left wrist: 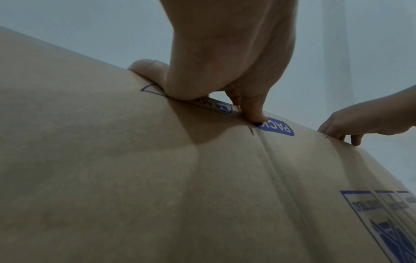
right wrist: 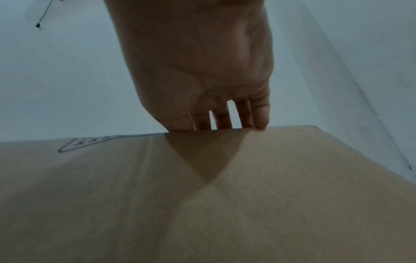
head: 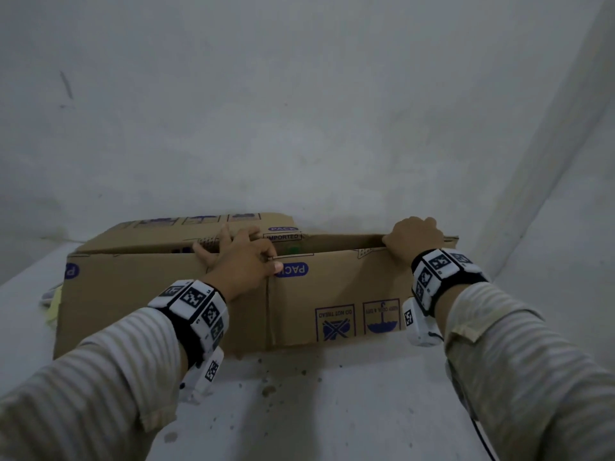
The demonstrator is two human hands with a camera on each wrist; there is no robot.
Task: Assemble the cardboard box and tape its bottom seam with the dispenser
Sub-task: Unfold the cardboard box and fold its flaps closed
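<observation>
A brown cardboard box (head: 166, 304) with blue "PACK" prints stands half-opened on a white table, its near panel upright and facing me. My left hand (head: 243, 261) grips the top edge of that panel at its middle crease, thumb outside by the "PACK" label, fingers over the edge. My right hand (head: 414, 241) grips the same edge near the right end, fingers curled over it. The left wrist view shows the left hand (left wrist: 225, 71) on the box (left wrist: 157, 178) and the right hand (left wrist: 360, 121) farther along. In the right wrist view, the right hand (right wrist: 202, 80) hooks over the box (right wrist: 202, 195). No tape dispenser shows clearly.
The white table (head: 332, 410) meets a white wall just behind the box, with another wall close on the right. Something small and green (head: 293, 250) shows through the gap inside the box. A yellow item (head: 55, 306) lies at the box's left end. Dark specks dot the table.
</observation>
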